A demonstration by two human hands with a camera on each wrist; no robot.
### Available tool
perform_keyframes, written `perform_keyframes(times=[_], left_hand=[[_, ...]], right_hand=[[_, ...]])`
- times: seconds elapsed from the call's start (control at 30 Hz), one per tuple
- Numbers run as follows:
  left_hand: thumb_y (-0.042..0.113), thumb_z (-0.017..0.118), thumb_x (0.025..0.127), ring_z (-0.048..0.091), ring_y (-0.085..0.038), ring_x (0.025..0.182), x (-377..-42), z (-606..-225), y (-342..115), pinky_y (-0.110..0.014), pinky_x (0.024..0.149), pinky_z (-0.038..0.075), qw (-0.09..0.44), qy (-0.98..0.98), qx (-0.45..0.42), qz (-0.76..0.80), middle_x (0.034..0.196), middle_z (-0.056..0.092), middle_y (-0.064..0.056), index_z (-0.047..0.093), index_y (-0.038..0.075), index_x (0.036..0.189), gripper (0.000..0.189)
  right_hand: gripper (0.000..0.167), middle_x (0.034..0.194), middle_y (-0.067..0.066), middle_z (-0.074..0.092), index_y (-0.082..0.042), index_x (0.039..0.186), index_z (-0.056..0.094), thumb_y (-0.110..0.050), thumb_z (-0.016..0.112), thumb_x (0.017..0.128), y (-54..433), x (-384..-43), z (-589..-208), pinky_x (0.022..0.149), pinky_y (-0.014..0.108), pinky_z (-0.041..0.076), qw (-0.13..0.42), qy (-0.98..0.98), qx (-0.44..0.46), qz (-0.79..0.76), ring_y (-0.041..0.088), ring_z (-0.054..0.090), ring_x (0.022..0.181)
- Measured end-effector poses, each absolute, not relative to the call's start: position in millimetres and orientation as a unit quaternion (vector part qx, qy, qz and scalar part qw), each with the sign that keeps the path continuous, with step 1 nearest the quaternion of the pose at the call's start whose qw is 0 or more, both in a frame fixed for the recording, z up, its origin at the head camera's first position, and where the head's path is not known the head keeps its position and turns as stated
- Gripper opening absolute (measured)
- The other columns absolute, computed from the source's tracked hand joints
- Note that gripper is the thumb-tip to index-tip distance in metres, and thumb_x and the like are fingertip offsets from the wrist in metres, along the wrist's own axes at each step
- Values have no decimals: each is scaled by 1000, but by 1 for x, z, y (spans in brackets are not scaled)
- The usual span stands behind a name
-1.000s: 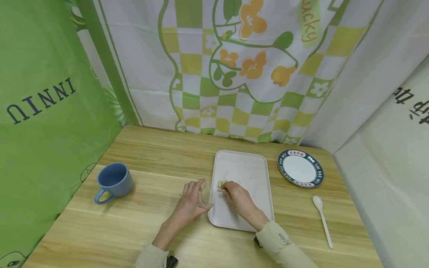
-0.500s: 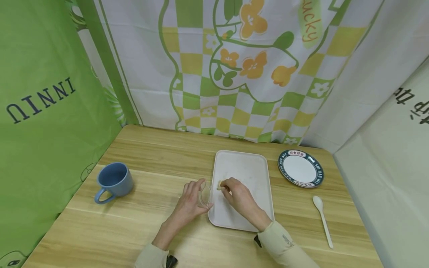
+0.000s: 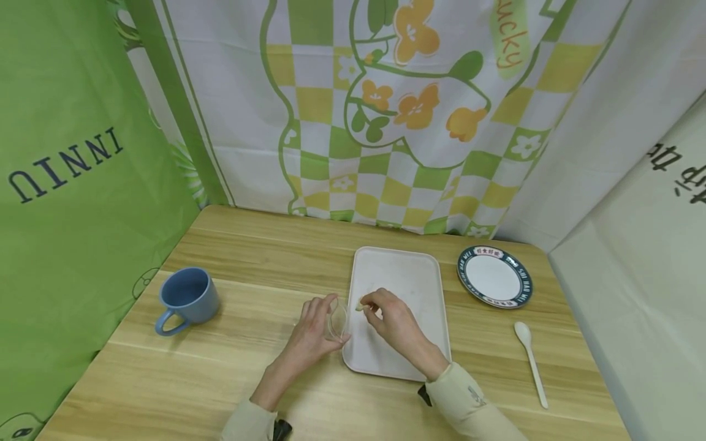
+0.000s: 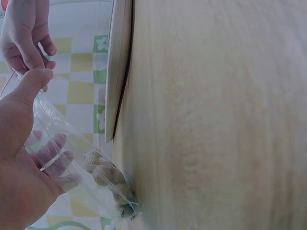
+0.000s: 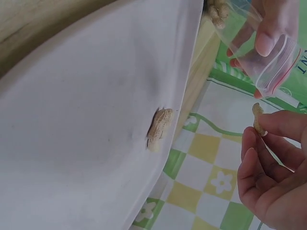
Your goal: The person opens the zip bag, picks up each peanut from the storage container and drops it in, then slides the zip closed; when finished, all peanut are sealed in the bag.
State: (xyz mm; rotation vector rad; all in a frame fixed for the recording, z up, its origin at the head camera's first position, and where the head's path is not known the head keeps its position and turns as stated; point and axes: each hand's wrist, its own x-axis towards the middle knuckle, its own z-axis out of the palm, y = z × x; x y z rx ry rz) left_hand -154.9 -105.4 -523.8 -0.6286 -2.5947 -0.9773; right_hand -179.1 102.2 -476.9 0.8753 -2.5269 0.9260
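My left hand holds a clear zip bag by its mouth, thumb and fingers spread so the opening gapes. Several unshelled peanuts lie at the bottom of the bag in the left wrist view. Between thumb and fingertips, my right hand pinches one peanut, just to the right of the bag's mouth and over the pale tray. Another peanut lies on the tray near its edge in the right wrist view; my right hand hides it from the head camera.
A blue mug stands on the wooden table at the left. To the right of the tray are a green-rimmed plate and a white spoon. Printed curtains hang behind the table.
My right hand has picked a peanut off the tray, rising slightly with it beside the bag. My left hand and the bag have stayed in place.
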Motion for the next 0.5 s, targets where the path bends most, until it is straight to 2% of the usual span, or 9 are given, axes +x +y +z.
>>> perform_keyframes(times=[0.5], left_hand=[[28, 84, 73, 44, -23, 100, -156, -523, -104, -31, 73, 48, 145, -906, -216, -333, 101, 47, -3, 42, 5, 136, 79]], right_hand=[[21, 85, 1, 64, -5, 94, 68, 5, 74, 77, 101, -179, -470, 62, 23, 49, 201, -862, 318, 338, 13, 61, 75]])
